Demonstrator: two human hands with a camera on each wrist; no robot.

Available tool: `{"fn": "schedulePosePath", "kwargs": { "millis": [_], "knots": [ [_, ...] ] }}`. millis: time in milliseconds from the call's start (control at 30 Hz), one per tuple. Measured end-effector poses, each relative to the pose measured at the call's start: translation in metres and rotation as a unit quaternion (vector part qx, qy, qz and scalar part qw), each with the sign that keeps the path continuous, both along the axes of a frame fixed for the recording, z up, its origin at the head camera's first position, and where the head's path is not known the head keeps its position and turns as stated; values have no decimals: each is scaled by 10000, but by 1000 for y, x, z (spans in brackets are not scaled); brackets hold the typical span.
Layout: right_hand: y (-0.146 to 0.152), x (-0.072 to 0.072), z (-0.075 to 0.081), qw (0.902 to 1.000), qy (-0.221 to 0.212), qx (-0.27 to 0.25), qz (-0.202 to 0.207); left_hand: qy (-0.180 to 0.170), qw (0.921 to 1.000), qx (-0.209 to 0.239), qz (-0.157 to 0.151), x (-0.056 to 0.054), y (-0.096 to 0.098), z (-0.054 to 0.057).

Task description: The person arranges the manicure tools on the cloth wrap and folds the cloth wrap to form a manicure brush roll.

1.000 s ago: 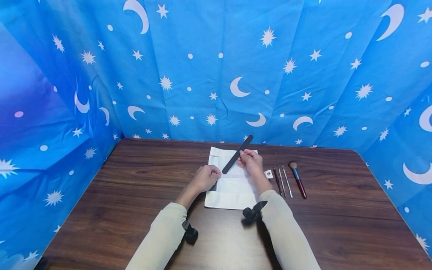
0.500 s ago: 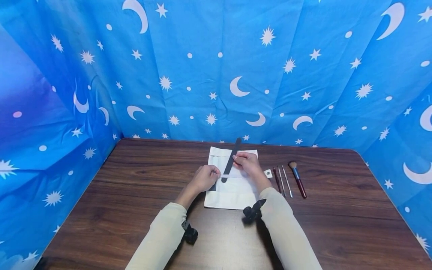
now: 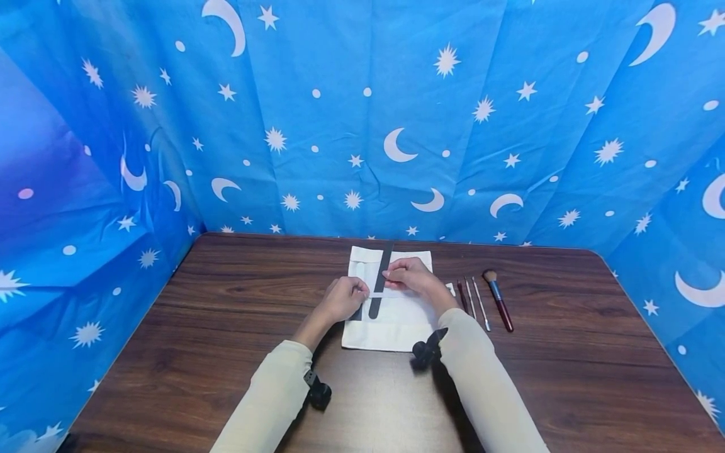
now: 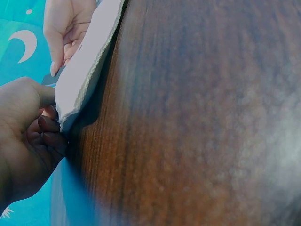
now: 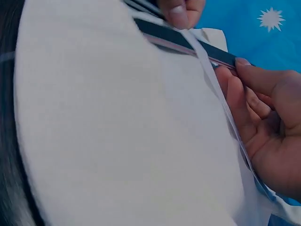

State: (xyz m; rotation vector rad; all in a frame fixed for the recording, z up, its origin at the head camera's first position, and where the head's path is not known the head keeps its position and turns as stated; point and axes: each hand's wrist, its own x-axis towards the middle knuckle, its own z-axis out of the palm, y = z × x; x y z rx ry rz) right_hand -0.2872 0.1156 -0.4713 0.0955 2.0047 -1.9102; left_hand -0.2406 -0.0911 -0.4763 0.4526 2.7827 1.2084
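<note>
A black nail file [image 3: 382, 267], long and flat, slants over a white cloth case [image 3: 391, 335] in the head view. My right hand [image 3: 412, 275] pinches its upper part between thumb and fingers. In the right wrist view the file runs beneath a narrow white band [image 5: 202, 52], its lower end out past the band. My left hand [image 3: 342, 298] pinches the band beside the file, at the case's left side. Below that hand shows a second dark strip [image 3: 357, 313], mostly hidden. In the left wrist view, the left fingers curl at the case's edge.
Right of the case lie several slim tools, among them a metal one with a flat tip [image 3: 481, 304], and a makeup brush [image 3: 498, 302] with a blue and red handle. A blue star-and-moon curtain [image 3: 317, 126] hangs behind the wooden table [image 3: 238, 302].
My right hand has brought the file left and downward, turning it steeper. Its lower end has passed under the band and out below. The left hand has stayed in place.
</note>
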Motion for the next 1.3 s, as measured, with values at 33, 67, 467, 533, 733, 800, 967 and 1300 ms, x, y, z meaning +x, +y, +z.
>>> {"fn": "schedulePosePath", "kwargs": {
  "millis": [33,67,467,533,733,800,967,1300],
  "knots": [
    [0,0,0,9999,-6,81,100,-6,10000,17,2,0,0,0],
    [0,0,0,9997,8,139,201,-10,10000,25,7,0,0,0],
    [3,0,2,9980,54,138,610,-69,9999,70,23,-1,0,-1],
    [3,0,1,9983,14,33,587,-51,10000,67,23,-1,0,-1],
    [2,-1,1,9991,-29,-280,305,-8,10000,26,30,-1,1,-2],
    [1,-1,3,9990,-144,-423,93,-15,10000,38,37,-1,1,-2],
    [-3,-2,9,9975,-454,-472,-251,-95,9999,92,50,0,-1,-1],
    [-14,-4,14,9929,-479,-311,-1044,-191,9997,136,4,0,-1,0]
  ]
}}
